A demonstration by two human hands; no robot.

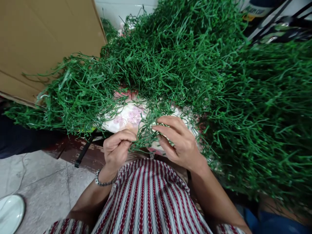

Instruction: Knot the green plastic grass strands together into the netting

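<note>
Close in front of my body, my left hand (119, 146) pinches the end of a small bunch of thin green artificial plant stems (146, 131). My right hand (179, 139) is at the other side of this bunch, its fingers curved and apart from the thumb, the fingertips by the stems. Whether a single stem lies against those fingertips I cannot make out. Beneath both hands is a white cloth with a pink flower print (129, 115). A large heap of similar green stems (175, 58) rises just beyond.
A smaller pile of stems (75, 94) lies left, against a cardboard box (48, 39). More stems (268, 123) cover the right side. A black strap (84, 152) hangs off the brown wooden edge (70, 152). A pale round object (12, 213) is on the tiled floor.
</note>
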